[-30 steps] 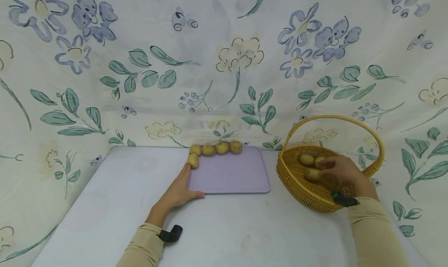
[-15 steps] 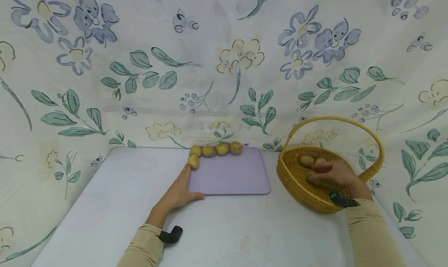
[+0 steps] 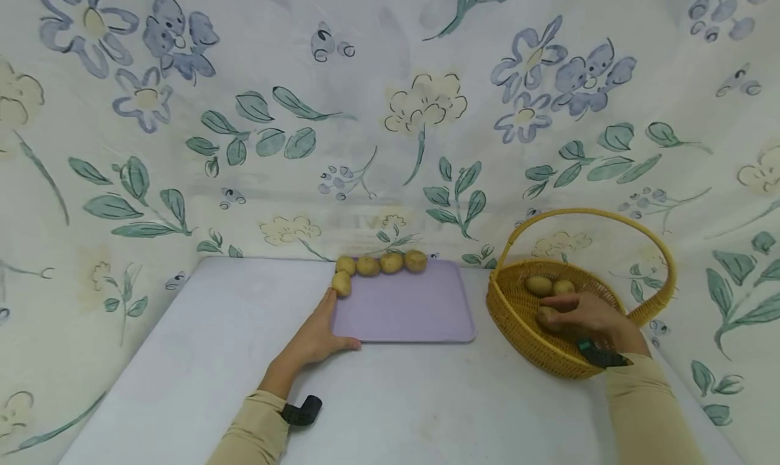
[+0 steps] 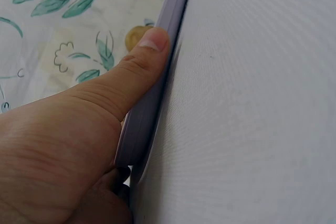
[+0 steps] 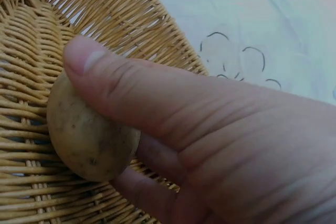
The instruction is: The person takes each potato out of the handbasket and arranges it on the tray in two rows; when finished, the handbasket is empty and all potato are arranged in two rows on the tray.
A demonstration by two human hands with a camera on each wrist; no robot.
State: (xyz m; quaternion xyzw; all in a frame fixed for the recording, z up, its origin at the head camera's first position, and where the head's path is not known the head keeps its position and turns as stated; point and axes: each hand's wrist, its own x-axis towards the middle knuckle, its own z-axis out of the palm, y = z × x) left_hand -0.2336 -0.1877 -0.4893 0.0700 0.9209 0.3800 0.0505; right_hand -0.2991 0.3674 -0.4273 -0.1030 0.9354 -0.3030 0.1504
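In the right wrist view my right hand (image 5: 210, 124) grips a potato (image 5: 86, 129), thumb over its top and fingers beneath. That potato is inside the wicker basket (image 3: 524, 340). Two more potatoes, one of them (image 3: 539, 286), lie behind it in the basket. My left hand (image 3: 313, 336) rests at the near left corner of a lilac tray (image 3: 405, 316), its straight fingers along the left side and the thumb (image 4: 144, 64) on the front edge. Its fingertips are right at the nearest potato (image 3: 342, 283) of the row on the tray. Several potatoes (image 3: 391, 262) line the tray's back edge.
The basket's tall arched handle (image 3: 591, 212) rises over the right forearm. A white table (image 3: 390, 397) bears both tray and basket. Behind it hangs a flower-patterned cloth (image 3: 365, 147).
My right hand has closed its fingers around the front potato in the basket. My left hand keeps its place at the tray. The whole head view has shifted slightly.
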